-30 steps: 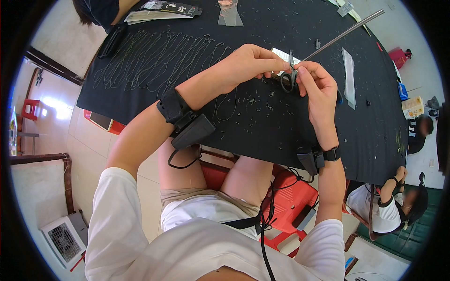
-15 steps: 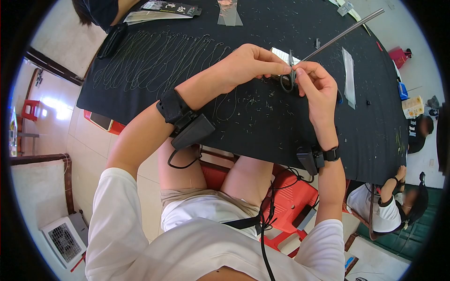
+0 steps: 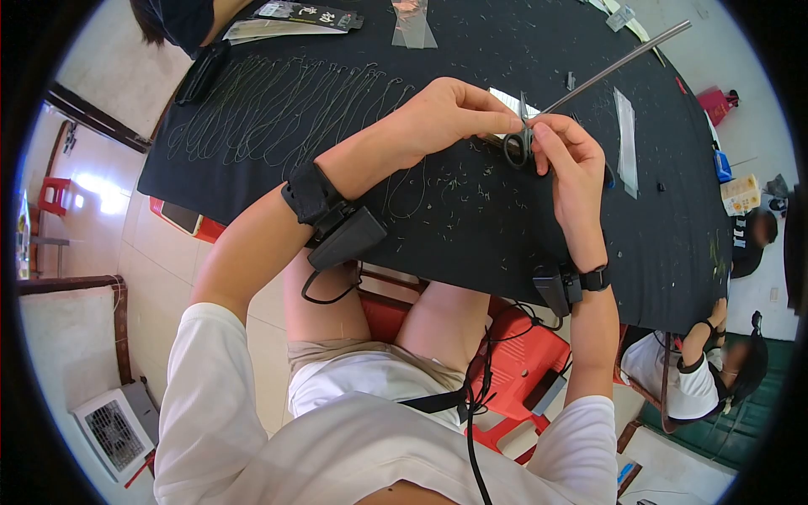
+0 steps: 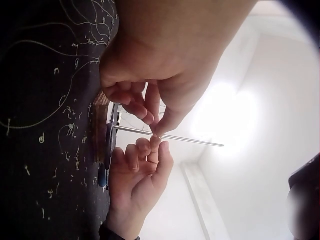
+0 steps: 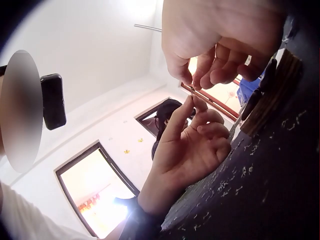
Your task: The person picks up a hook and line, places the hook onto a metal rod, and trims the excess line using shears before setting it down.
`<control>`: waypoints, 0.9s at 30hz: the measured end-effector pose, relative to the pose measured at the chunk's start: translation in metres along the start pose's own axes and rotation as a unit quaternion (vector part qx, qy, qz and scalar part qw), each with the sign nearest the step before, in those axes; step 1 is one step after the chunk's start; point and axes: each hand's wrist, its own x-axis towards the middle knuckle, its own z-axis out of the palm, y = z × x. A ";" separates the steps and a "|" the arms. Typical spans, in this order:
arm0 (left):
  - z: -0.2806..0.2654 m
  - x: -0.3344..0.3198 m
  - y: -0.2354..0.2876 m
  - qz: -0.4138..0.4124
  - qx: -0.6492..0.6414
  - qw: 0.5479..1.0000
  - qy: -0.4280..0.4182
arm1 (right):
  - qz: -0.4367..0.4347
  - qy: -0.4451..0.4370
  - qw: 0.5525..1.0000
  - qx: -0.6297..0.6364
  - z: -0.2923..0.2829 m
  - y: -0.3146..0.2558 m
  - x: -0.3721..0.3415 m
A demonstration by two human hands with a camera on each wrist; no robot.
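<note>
My left hand [image 3: 450, 118] and right hand [image 3: 576, 164] meet fingertip to fingertip above the table. Between them, thumbs and forefingers pinch a tiny thin dark strand [image 5: 192, 92]; fingers hide most of it, and I cannot tell its exact kind. Dark-handled scissors [image 3: 517, 150] lie just below the fingertips, on a wooden block [image 5: 265, 107]. Close by the hands, a slim metal rod [image 3: 619, 67] rises from the block area; the left wrist view shows this rod [image 4: 195, 141] passing behind the fingertips.
Many thin looped lines [image 3: 278, 109] lie in a row on the black-covered table [image 3: 471, 244], left of the hands. Thread scraps are scattered around. Clear plastic strips [image 3: 625, 139] lie at right, packets [image 3: 295, 21] at the far left. Other people sit around the table.
Both hands stay in almost the same place, fingertips still together, with only slight finger shifts. The scissors and rod keep their positions.
</note>
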 end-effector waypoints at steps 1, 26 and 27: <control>0.000 0.000 0.000 0.000 0.000 1.000 0.000 | 0.000 0.000 1.000 0.000 0.000 0.000 0.000; 0.002 0.000 0.003 -0.041 -0.004 0.999 -0.001 | -0.019 -0.035 0.998 -0.040 -0.001 -0.002 -0.003; 0.003 0.000 0.004 -0.049 0.002 0.999 0.010 | -0.015 -0.058 0.997 -0.043 -0.002 -0.002 -0.003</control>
